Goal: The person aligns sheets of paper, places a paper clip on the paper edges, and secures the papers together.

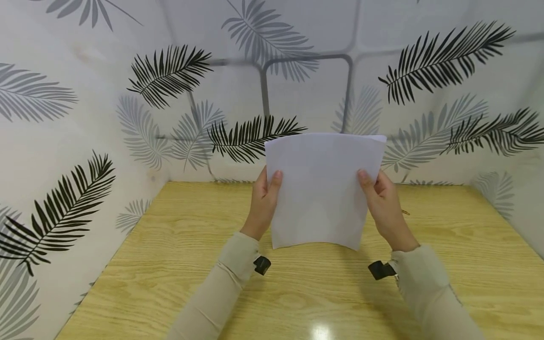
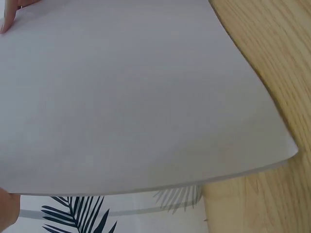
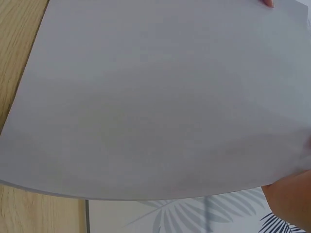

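A stack of white paper sheets (image 1: 318, 198) is held up over the table, bowed a little, with its broad face toward me. At its left edge my left hand (image 1: 264, 200) grips it, thumb on the front and fingers behind. My right hand (image 1: 384, 208) pinches the right edge the same way. Both wrist views are filled by the blank paper (image 2: 141, 107), whose edge shows some thickness. The right wrist view has part of my right hand (image 3: 291, 199) at the paper's lower right edge. Fingers behind the sheets are hidden.
Beneath the paper lies a wood-grain table (image 1: 178, 264). A small brown, thin object (image 1: 405, 212) shows on it just beyond my right hand. Leaf-patterned white wall covering (image 1: 238, 94) closes off the back and both sides. Each sleeve cuff carries a small black device (image 1: 262, 265).
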Available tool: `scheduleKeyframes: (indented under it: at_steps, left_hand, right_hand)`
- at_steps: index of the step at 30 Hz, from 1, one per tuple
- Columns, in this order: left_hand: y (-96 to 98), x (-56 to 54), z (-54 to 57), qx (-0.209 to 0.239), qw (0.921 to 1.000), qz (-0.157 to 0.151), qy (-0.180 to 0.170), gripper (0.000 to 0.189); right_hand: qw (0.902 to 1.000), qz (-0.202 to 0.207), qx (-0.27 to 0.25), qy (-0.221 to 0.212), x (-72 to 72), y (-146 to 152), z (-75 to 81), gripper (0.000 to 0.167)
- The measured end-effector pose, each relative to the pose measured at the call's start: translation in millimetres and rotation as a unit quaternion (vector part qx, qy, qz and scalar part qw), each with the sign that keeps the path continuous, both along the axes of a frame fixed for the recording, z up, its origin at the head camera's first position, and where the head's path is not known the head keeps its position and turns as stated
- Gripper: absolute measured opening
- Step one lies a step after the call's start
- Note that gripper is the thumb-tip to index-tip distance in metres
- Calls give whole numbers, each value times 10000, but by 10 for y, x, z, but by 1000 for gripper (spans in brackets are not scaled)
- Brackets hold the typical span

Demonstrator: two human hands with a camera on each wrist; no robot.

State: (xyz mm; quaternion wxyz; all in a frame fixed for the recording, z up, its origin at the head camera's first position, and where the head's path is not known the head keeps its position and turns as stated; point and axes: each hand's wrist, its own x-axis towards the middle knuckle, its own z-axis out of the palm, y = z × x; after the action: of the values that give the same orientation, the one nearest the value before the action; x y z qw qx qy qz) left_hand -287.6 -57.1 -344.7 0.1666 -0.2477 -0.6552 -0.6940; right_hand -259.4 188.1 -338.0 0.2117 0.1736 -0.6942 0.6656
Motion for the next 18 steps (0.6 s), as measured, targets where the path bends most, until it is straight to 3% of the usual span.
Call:
scheduleKeyframes:
  at_steps: [8, 18]
  left_hand:
    - [23, 23, -5, 48, 9999, -68, 91, 33]
    - [38, 15, -104, 18, 10000, -77, -35, 41]
  right_hand:
    - [9998, -183, -43, -19, 20, -15, 1, 24]
    - [9996, -226, 158, -84, 9, 6, -92, 29]
